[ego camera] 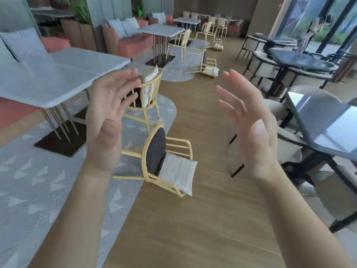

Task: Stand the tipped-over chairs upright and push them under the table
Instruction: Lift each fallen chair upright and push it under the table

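Note:
A yellow-framed chair [166, 161] with a dark seat pad and a white cushion lies tipped on its side on the wooden floor, just in front of me. Behind it a like chair [146, 95] stands upright by the grey marble table [58, 74] at the left. Further back, a second tipped chair [207, 65] lies near another marble table [162, 30], and a third [217, 43] lies beyond it. My left hand [108, 115] and my right hand [249, 120] are both raised above the near chair, palms facing each other, fingers spread, holding nothing.
A grey patterned rug [38, 180] covers the floor at the left. Dark glass-topped tables [324, 124] with padded chairs line the right side. A coral sofa [133, 43] with cushions runs along the back left. A wooden aisle runs down the middle.

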A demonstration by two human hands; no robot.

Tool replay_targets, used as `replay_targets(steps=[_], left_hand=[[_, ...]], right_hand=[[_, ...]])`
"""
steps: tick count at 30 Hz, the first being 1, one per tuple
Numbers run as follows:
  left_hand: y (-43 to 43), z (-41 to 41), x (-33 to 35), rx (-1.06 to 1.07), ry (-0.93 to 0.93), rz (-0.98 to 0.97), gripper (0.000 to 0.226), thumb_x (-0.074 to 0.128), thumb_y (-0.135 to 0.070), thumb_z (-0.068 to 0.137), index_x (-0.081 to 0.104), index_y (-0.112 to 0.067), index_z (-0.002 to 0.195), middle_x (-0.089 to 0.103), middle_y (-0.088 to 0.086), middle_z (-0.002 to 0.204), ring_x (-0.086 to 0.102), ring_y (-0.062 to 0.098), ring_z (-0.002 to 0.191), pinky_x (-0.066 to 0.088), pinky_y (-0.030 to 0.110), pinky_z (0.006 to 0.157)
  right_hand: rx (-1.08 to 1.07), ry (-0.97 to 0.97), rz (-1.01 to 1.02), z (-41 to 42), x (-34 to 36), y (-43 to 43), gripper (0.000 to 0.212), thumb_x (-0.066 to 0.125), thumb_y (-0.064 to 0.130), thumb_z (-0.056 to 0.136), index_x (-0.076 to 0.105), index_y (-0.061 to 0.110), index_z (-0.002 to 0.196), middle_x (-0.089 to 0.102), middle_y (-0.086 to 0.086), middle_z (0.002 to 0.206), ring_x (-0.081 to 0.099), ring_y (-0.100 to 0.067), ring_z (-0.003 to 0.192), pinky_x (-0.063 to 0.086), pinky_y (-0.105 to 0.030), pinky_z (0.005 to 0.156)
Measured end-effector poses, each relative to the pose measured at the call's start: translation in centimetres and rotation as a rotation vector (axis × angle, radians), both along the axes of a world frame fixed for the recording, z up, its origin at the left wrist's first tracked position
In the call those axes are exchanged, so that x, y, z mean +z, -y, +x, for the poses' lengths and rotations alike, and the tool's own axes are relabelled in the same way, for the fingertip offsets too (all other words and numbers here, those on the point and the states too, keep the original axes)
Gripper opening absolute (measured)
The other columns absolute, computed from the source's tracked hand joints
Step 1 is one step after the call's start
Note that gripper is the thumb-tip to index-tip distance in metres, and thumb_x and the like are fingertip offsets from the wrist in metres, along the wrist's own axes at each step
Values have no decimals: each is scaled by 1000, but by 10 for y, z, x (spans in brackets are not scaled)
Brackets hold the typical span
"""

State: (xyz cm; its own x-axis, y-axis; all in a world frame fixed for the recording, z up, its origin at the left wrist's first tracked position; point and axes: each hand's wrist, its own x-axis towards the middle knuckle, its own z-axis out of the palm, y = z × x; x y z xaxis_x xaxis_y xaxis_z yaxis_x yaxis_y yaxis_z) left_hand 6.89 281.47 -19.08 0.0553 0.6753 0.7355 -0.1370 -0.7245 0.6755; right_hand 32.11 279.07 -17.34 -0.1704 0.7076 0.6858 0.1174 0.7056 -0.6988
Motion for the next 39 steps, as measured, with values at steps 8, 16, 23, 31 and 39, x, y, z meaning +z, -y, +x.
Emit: replay_targets(steps=[8,16,23,31,39], left_hand=[[-130,85,-1,69,-15,-8,85,58,-87,81,49,-26,139,55,-3,148,50,31,143,38,50,118],[-209,188,-18,336,-15,-62,91,56,-90,78,45,-23,139,56,1,146,53,33,140,40,54,119],[-248,223,-30,614,39,-127,76,55,-84,85,52,-29,137,58,4,146,55,32,138,42,54,118],[-322,216,-72,789,103,-127,77,56,-86,83,55,-33,138,55,3,151,51,34,142,41,49,114],[-415,224,-125,894,141,-238,72,55,-84,86,54,-33,137,51,10,151,49,36,142,39,53,116]], right_hand=[[92,-24,0,88,-4,-149,103,50,78,91,30,1,158,40,-19,162,48,-29,148,40,-49,120],[331,-87,-44,172,-20,-297,100,50,78,91,32,5,156,45,-16,158,52,-27,145,42,-41,116],[590,-87,-114,180,-34,-406,102,49,79,91,32,4,158,43,-20,160,50,-33,145,41,-49,118],[802,-46,-133,134,-74,-516,98,50,79,91,32,8,156,42,-19,161,51,-31,144,40,-41,117],[874,29,-233,117,-122,-616,100,50,80,90,31,7,155,42,-23,159,52,-31,143,42,-41,116]])
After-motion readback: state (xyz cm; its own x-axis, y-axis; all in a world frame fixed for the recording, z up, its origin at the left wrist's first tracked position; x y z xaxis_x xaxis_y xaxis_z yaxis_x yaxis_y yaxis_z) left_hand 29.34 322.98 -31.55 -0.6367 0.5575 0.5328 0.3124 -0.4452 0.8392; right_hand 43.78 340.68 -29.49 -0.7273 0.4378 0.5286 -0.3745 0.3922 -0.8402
